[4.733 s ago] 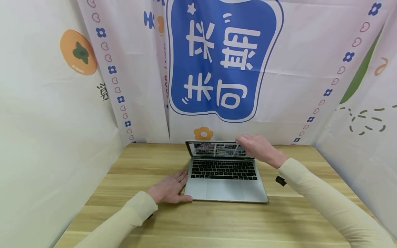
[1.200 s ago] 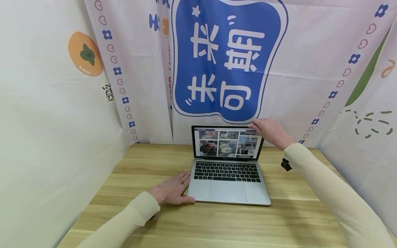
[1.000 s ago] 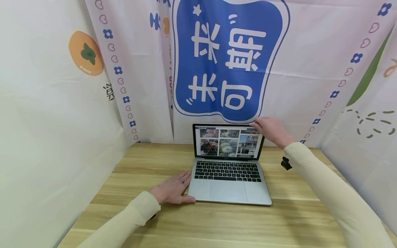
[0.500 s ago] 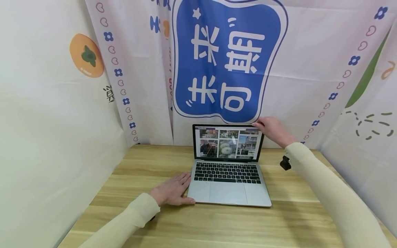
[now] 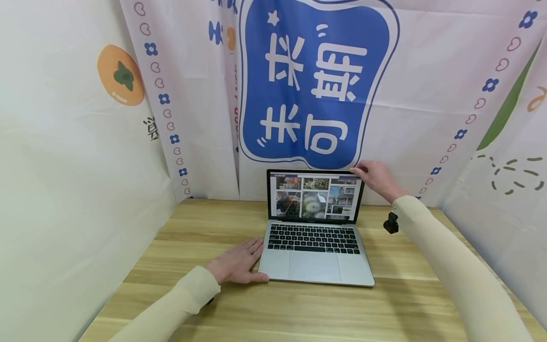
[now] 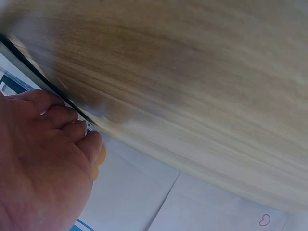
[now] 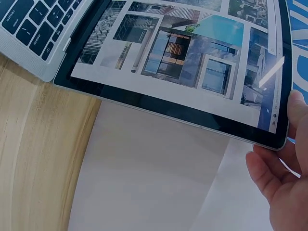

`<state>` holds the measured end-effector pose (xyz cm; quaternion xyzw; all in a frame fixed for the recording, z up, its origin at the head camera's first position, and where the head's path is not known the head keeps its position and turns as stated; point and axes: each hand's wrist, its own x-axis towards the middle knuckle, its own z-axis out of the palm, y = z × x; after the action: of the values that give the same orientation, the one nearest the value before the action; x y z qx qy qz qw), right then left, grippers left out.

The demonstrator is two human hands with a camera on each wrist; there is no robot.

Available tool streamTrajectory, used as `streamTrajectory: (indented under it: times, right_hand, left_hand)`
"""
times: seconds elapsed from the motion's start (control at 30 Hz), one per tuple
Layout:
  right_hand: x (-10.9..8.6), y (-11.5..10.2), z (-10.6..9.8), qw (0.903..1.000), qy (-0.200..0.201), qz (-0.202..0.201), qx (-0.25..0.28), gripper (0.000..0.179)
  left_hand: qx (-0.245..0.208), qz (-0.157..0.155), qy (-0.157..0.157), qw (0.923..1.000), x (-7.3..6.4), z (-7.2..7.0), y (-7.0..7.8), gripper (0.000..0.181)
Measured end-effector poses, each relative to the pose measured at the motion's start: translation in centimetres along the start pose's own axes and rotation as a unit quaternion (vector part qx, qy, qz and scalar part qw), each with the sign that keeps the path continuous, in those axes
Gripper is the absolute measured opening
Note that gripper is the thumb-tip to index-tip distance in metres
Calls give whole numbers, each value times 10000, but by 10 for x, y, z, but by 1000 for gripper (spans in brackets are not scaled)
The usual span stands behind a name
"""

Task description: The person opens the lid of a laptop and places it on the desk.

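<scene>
A silver laptop [image 5: 314, 267] lies on the wooden table with its lid raised, and the lit screen [image 5: 316, 197] shows a page of photos. My right hand [image 5: 377, 178] pinches the lid's top right corner. Close up in the right wrist view, the thumb of that hand [image 7: 284, 180] is at the screen side and fingers reach behind the lid. At the base's left side rests my left hand [image 5: 237, 262], fingers extended along the edge and thumb at the front corner. In the left wrist view, the fingertips of this hand [image 6: 48, 154] meet the laptop's dark lower edge.
The wooden table [image 5: 205, 223] reaches back to a white cloth [image 5: 205, 156] with a blue printed panel, close behind the lid. White cloth walls [image 5: 64, 190] stand on both sides. A small black device [image 5: 391, 223] is worn at the right wrist.
Over the last seconds my right hand has lifted the lid from a low forward slant to nearly upright. In the last second it moved only slightly. The left hand has stayed at the base.
</scene>
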<state>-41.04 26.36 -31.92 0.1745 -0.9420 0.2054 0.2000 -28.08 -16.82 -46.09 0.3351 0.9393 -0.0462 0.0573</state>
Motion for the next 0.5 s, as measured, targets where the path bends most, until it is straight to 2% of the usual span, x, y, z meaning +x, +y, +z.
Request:
streamTrajectory:
  times: [0.5]
  right_hand:
    - [5,6,3,9994,28,298,174,35]
  left_hand:
    - [-35,9,-20,10000,1,0,0,102]
